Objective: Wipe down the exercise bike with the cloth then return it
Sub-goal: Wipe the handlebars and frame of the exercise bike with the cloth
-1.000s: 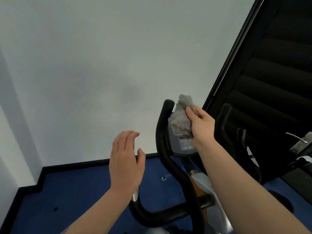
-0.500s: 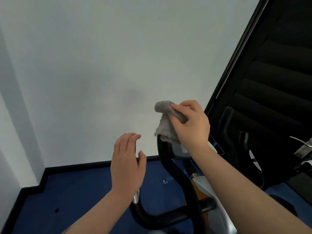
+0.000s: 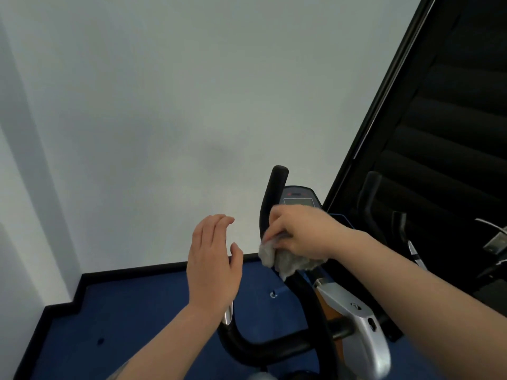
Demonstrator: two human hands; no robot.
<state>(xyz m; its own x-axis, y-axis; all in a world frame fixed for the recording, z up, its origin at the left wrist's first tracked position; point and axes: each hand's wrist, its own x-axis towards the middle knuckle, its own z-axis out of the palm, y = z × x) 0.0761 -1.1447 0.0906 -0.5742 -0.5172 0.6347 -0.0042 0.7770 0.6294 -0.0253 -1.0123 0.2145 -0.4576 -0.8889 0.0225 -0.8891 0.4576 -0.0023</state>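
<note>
Head view: left hand (image 3: 212, 266) flat, seemingly idle.

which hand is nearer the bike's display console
Right. The right hand, gripping the grey cloth against the black handlebar, sits just below the display console. The left hand hovers open, off to the console's left and lower.

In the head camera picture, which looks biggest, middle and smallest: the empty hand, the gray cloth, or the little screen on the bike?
1. The left hand looks biggest, though it is nearer the camera, which inflates it.
2. The gray cloth: mostly hidden under the right hand.
3. The bike's screen: its lower part is hidden too.
The last two look alike, so their order is unsure.
</note>
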